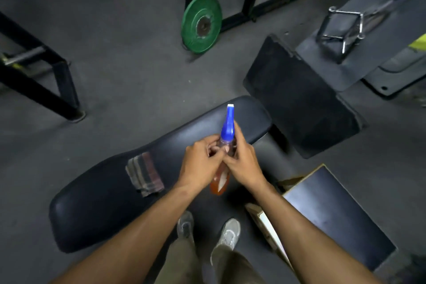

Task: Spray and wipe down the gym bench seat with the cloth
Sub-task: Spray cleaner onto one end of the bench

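I see both hands, left hand [201, 163] and right hand [244, 161], gripping the spray bottle [227, 145] over the black bench seat [99, 203], blue nozzle pointing away, folded striped cloth [144, 174] lying on the seat to the left, green weight plate [201, 24] beyond

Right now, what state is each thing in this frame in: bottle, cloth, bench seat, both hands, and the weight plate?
spray bottle: held over the bench, blue nozzle pointing away, orange liquid inside
left hand: fingers curled on the bottle's clear neck
right hand: gripping the bottle
cloth: folded, lying untouched on the seat
bench seat: looks dry, not yet wiped
green weight plate: on edge, leaning on a black frame
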`<action>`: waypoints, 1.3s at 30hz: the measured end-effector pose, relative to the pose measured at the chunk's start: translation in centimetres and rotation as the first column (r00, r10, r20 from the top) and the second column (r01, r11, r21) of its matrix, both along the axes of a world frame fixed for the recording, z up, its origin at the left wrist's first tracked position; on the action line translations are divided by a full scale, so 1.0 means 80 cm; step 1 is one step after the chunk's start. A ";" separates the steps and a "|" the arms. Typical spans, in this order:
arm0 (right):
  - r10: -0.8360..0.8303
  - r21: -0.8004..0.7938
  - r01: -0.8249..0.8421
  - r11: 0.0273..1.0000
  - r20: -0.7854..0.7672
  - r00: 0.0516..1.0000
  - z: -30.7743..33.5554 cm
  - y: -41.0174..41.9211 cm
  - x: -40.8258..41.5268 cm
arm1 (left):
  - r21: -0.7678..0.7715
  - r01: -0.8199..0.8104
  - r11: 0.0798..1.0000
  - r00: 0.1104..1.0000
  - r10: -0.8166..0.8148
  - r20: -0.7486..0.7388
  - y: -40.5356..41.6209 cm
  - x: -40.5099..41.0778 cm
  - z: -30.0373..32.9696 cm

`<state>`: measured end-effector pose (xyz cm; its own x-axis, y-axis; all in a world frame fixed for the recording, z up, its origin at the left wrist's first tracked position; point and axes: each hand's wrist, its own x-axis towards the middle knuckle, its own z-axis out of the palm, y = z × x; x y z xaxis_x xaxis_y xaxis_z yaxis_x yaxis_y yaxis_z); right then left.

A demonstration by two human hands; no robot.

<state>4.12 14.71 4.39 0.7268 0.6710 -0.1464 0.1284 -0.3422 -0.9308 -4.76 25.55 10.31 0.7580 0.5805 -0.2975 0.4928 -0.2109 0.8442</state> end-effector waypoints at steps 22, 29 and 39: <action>-0.659 0.065 0.675 0.735 -0.171 0.733 -0.191 0.007 0.042 | 0.011 0.554 0.832 0.794 -0.524 -0.308 0.112 0.081 -0.282; -0.676 0.032 0.684 0.728 -0.132 0.725 -0.272 0.041 0.051 | 0.329 0.753 0.570 0.656 -0.608 -0.448 0.161 0.154 -0.415; -0.694 -0.098 0.688 0.719 -0.133 0.707 -0.331 0.069 0.051 | 0.254 0.876 0.409 0.460 -0.555 -0.693 0.171 0.144 -0.476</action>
